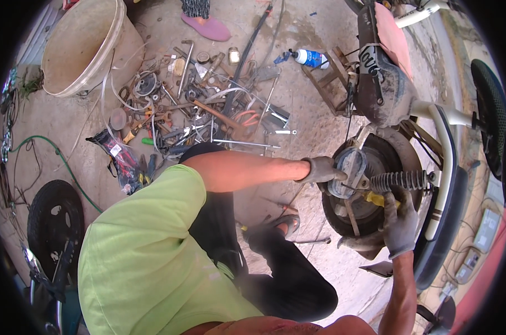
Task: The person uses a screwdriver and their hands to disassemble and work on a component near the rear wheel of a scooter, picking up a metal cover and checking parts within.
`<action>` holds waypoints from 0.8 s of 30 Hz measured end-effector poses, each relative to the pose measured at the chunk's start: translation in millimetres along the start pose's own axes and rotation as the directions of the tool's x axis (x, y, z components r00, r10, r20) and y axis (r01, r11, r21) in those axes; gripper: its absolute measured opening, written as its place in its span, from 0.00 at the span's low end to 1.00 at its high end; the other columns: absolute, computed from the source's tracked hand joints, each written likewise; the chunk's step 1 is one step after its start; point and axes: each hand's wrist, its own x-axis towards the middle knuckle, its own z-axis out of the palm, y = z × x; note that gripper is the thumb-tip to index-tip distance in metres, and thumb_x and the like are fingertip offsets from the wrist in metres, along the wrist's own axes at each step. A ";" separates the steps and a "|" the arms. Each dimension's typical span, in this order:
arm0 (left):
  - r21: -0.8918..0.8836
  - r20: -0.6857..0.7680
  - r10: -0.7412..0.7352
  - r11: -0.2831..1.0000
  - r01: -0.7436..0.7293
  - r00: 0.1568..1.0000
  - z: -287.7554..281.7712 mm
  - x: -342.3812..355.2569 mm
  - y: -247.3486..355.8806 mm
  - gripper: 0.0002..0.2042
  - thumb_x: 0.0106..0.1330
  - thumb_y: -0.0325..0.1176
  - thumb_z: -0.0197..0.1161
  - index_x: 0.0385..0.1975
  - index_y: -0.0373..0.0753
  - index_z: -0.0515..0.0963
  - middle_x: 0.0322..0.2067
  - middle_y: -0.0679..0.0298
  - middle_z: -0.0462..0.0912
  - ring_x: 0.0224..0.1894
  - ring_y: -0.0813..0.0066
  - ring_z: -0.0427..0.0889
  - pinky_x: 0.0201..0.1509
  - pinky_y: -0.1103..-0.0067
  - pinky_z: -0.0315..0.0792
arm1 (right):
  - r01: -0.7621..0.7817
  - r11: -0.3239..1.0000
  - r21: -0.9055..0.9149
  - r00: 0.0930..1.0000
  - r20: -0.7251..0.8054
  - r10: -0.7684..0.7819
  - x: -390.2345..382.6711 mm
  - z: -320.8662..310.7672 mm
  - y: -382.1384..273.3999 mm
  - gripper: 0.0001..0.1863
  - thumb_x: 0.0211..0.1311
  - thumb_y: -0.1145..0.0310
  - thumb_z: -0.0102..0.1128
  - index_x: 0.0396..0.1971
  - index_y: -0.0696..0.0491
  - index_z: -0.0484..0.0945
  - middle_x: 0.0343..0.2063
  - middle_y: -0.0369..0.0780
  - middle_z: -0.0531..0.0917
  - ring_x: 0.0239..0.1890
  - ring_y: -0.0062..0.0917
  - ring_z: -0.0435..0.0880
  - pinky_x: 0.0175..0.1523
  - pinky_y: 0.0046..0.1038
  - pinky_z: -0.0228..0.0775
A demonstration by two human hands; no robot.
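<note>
In a grey glove, my left hand (320, 169) reaches across to the oval metal cover (350, 167) beside the wheel, its fingers closed at the cover's edge. My right hand (401, 223), also gloved, comes up from below; its fingers close around a tool with a yellow handle (375, 198), whose tip I cannot make out. Just above that handle lies the coil-spring shock absorber (401, 181), reaching from the hub area to the white frame tube (445, 167). Behind the cover is the motorbike's wheel (384, 153), partly hidden by my hands.
Spanners and other loose tools (191, 111) lie heaped on the concrete. A large bucket (85, 47) stands at the upper left, a spare wheel (54, 223) at left. A blue-and-white bottle (310, 58) lies near a rusty metal stand (328, 84). A person's pink shoe (206, 27) shows at the top.
</note>
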 end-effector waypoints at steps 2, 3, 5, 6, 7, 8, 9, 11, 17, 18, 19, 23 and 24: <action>-0.019 0.017 -0.020 1.000 0.020 1.000 0.8 -2.0 0.5 0.22 0.71 0.44 0.69 0.49 0.28 0.85 0.36 0.54 0.90 0.32 0.69 0.91 0.33 0.73 0.87 | -0.015 0.996 0.093 1.000 -0.009 0.016 -6.1 -0.3 -7.9 0.26 0.75 0.73 0.61 0.70 0.60 0.70 0.52 0.45 0.86 0.51 0.26 0.85 0.56 0.26 0.79; -0.029 0.025 -0.030 0.999 0.031 0.999 0.9 -3.5 1.6 0.22 0.71 0.44 0.69 0.49 0.28 0.85 0.37 0.54 0.90 0.32 0.68 0.91 0.33 0.73 0.87 | -0.022 0.990 0.140 1.000 -0.012 0.024 -7.0 0.2 -13.2 0.25 0.76 0.73 0.61 0.69 0.60 0.71 0.51 0.45 0.86 0.50 0.26 0.86 0.55 0.26 0.79; -0.004 0.048 -0.054 0.999 0.055 0.997 0.3 -2.5 4.4 0.21 0.71 0.44 0.69 0.50 0.29 0.85 0.38 0.54 0.90 0.32 0.69 0.91 0.34 0.74 0.87 | 0.085 0.987 0.135 0.995 -0.056 -0.078 -5.8 2.9 -6.3 0.25 0.75 0.68 0.61 0.67 0.60 0.72 0.49 0.53 0.87 0.50 0.41 0.89 0.55 0.35 0.81; 0.010 0.065 -0.066 0.998 0.066 0.996 0.9 -0.6 5.4 0.21 0.71 0.44 0.69 0.50 0.29 0.85 0.38 0.55 0.90 0.33 0.69 0.91 0.34 0.74 0.87 | 0.094 0.991 0.100 0.993 -0.078 -0.087 -5.7 4.3 -3.6 0.25 0.75 0.67 0.61 0.66 0.59 0.73 0.48 0.54 0.88 0.49 0.45 0.90 0.55 0.38 0.82; 0.130 0.006 -0.033 0.991 0.032 0.999 0.0 -0.9 4.0 0.21 0.70 0.44 0.69 0.50 0.30 0.85 0.38 0.56 0.91 0.33 0.70 0.91 0.35 0.75 0.87 | 0.101 0.993 0.066 0.991 -0.097 -0.094 -5.4 7.3 -1.0 0.24 0.75 0.65 0.61 0.66 0.59 0.74 0.47 0.56 0.89 0.49 0.49 0.91 0.55 0.41 0.82; 0.084 0.016 -0.056 0.995 0.054 0.998 0.2 2.1 -0.3 0.21 0.70 0.44 0.69 0.50 0.30 0.85 0.38 0.56 0.91 0.34 0.70 0.91 0.36 0.75 0.87 | 0.062 0.998 0.000 0.991 -0.119 -0.062 -2.0 9.5 -1.6 0.24 0.75 0.64 0.62 0.66 0.59 0.74 0.46 0.56 0.89 0.48 0.50 0.91 0.55 0.42 0.82; 0.041 0.049 -0.067 0.997 0.065 0.997 3.7 6.7 -0.7 0.21 0.70 0.44 0.69 0.50 0.30 0.85 0.39 0.57 0.91 0.34 0.71 0.91 0.36 0.75 0.87 | 0.006 0.997 -0.081 0.988 -0.156 -0.019 -3.0 5.5 -5.3 0.24 0.75 0.63 0.62 0.65 0.58 0.75 0.45 0.56 0.90 0.48 0.50 0.91 0.54 0.43 0.83; -0.016 0.103 -0.076 0.997 0.078 0.992 -4.1 6.6 0.1 0.21 0.73 0.43 0.66 0.54 0.29 0.83 0.41 0.56 0.90 0.34 0.69 0.91 0.37 0.75 0.88 | -0.045 0.983 -0.177 0.991 -0.133 0.021 3.9 2.3 -19.8 0.21 0.76 0.62 0.62 0.62 0.57 0.78 0.45 0.57 0.89 0.47 0.51 0.91 0.52 0.45 0.82; 0.021 0.098 -0.054 0.998 0.052 0.994 0.1 -1.4 11.9 0.21 0.74 0.43 0.64 0.55 0.29 0.83 0.42 0.55 0.90 0.37 0.69 0.91 0.40 0.74 0.88 | 0.156 0.987 0.036 0.967 -0.210 -0.146 -4.7 6.8 -1.6 0.23 0.75 0.69 0.62 0.65 0.59 0.74 0.38 0.52 0.90 0.45 0.43 0.92 0.51 0.39 0.82; 0.023 0.101 -0.054 0.998 0.052 0.993 -2.0 0.0 10.5 0.21 0.74 0.43 0.64 0.55 0.29 0.83 0.42 0.55 0.90 0.37 0.69 0.92 0.41 0.74 0.88 | 0.130 0.990 0.063 0.975 -0.189 -0.116 -3.6 5.9 -2.3 0.23 0.75 0.69 0.63 0.65 0.60 0.74 0.37 0.51 0.90 0.43 0.41 0.92 0.50 0.38 0.82; 0.025 0.103 -0.053 0.998 0.051 0.993 -3.8 1.0 9.1 0.21 0.74 0.43 0.65 0.54 0.29 0.83 0.42 0.55 0.90 0.37 0.69 0.92 0.41 0.74 0.88 | 0.102 0.991 0.088 0.982 -0.165 -0.086 -2.5 4.7 -2.9 0.23 0.75 0.69 0.63 0.65 0.60 0.75 0.36 0.50 0.90 0.42 0.38 0.93 0.48 0.37 0.82; 0.024 0.111 -0.082 0.997 0.080 0.990 -2.1 -5.9 16.9 0.21 0.73 0.43 0.64 0.52 0.28 0.84 0.40 0.54 0.91 0.37 0.68 0.92 0.43 0.74 0.88 | -0.079 0.995 0.064 0.986 -0.142 0.087 -6.6 6.1 -9.7 0.23 0.76 0.65 0.64 0.63 0.61 0.76 0.34 0.48 0.90 0.36 0.36 0.92 0.43 0.35 0.83; 0.029 0.098 -0.068 0.997 0.065 0.993 -1.5 -7.2 17.6 0.22 0.73 0.44 0.64 0.52 0.28 0.84 0.40 0.54 0.91 0.37 0.68 0.92 0.43 0.74 0.88 | -0.049 0.997 0.054 0.985 -0.163 0.058 -8.3 7.4 -7.9 0.23 0.76 0.65 0.64 0.63 0.60 0.76 0.34 0.49 0.90 0.36 0.38 0.92 0.43 0.35 0.83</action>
